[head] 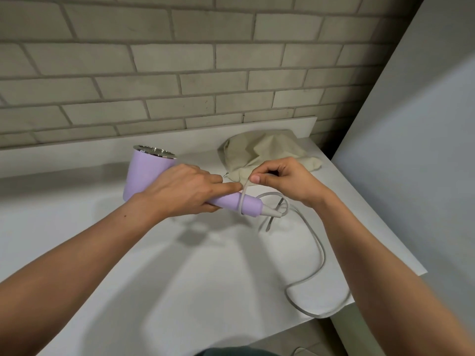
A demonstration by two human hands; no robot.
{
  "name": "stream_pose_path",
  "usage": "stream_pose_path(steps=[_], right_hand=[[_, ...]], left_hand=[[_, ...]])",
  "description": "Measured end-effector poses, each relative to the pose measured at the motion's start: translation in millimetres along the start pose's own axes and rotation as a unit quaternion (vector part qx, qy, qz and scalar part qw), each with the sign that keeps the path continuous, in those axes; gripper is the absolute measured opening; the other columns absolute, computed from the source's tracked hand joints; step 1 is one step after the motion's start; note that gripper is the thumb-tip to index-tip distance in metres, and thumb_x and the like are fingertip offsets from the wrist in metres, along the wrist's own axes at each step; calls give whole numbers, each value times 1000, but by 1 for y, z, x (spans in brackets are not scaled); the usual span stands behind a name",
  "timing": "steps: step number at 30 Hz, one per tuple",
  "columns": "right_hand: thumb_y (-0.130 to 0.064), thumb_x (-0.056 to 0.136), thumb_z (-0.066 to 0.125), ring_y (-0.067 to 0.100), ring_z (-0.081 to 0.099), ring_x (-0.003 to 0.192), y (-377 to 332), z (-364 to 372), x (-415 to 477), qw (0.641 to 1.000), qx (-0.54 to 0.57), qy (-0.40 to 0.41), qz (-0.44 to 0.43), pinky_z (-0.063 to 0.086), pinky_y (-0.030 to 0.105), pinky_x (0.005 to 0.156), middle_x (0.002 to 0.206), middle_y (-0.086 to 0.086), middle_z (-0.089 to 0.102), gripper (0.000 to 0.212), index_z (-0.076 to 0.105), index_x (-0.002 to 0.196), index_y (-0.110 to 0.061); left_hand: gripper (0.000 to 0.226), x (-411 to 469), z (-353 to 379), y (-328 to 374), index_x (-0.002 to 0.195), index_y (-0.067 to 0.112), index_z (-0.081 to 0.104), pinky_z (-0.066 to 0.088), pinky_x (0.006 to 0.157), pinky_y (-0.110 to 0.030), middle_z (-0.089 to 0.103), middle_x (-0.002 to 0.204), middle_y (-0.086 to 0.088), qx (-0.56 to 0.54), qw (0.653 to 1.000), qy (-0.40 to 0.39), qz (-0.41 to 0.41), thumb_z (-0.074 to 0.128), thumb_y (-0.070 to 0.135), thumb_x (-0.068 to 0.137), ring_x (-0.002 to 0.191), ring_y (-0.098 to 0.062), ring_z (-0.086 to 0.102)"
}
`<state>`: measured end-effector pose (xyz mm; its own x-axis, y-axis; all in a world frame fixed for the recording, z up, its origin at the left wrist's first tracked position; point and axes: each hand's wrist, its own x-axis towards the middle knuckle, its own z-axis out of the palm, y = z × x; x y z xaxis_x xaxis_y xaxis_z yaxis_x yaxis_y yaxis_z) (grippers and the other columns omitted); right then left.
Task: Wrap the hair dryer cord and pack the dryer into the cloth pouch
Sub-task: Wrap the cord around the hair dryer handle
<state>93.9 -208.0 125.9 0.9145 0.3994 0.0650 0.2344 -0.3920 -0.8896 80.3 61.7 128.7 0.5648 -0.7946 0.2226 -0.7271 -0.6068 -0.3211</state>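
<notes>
The left hand (187, 191) grips the lilac plastic hair dryer (146, 173), its handle pointing right at mid-frame; the right hand (285, 181), just above that end, pinches the grey rubber cord (320, 253).

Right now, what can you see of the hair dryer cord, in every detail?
The cord is pale grey and looks rubbery. It joins a grey sleeve at the end of the lilac dryer handle. One turn goes around that handle and rises to the right hand, which pinches it. The rest lies slack in loose curves on the white counter, reaching its near edge. No plug is visible.
</notes>
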Motion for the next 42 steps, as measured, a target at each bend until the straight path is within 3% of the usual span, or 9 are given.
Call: stream_pose_path(steps=[3,6,10,13,17,23,32,37,42], right_hand=[[-14,95,73,2,60,74,10,1,1,999,43,22,3,49,17,75,80,-7,73,9,79,97,-8],[-15,96,71,5,50,62,20,6,2,992,119,45,14,42,18,61,68,-7,62,16,75,97,0],[-13,97,69,13,60,78,29,15,-1,993,107,59,-6,47,27,68,87,16,70,15,73,103,1],[5,90,54,7,50,64,42,30,-5,994,66,60,56,36,28,56,77,-4,67,28,74,98,-13],[-36,106,55,4,49,61,38,52,-17,993,-15,-15,115,40,22,61,82,-15,69,26,74,111,-20],[-25,108,44,15,58,120,-5,57,-37,944,-234,-212,95,46,31,100,130,-10,64,44,41,152,-34],[-45,104,51,27,61,94,-38,27,-3,856,-503,12,-120,39,36,68,102,-6,59,23,70,117,-43],[-38,90,71,30,54,103,-15,35,8,803,-556,121,-178,36,54,94,107,1,59,8,77,95,-36],[-32,104,55,30,60,92,-17,39,13,868,-482,56,-105,38,38,71,95,2,60,23,77,105,-25]], left_hand=[[72,-2,-3,-4,135,30,63,29,47,-26,63,69,5,-6,1000,21,-14,89,33,68,50,-27,58],[84,-3,-7,-5,153,36,37,35,46,-30,56,67,2,-9,999,25,-36,81,37,81,51,-30,56],[81,-4,-10,-6,157,44,21,39,40,-33,51,68,-1,0,998,37,-47,66,36,90,46,-30,49],[80,-6,-7,-7,157,45,22,38,39,-32,52,70,-1,11,998,30,-58,66,37,91,47,-29,51],[83,-11,2,-14,155,49,19,29,39,-28,50,71,3,24,995,10,-99,69,39,90,49,-27,53],[69,-13,14,-19,153,62,1,31,46,-28,48,84,8,51,984,-63,-161,45,50,102,65,-25,61],[61,-8,5,-6,147,69,1,35,56,-32,46,86,9,-33,976,-175,-125,39,67,100,72,-20,51],[61,-8,6,0,146,70,10,48,59,-36,57,86,7,-77,979,-132,-137,16,86,88,73,-20,58],[63,-10,14,0,130,46,38,49,57,-35,69,92,8,-51,982,-80,-162,15,87,89,67,-24,55]])
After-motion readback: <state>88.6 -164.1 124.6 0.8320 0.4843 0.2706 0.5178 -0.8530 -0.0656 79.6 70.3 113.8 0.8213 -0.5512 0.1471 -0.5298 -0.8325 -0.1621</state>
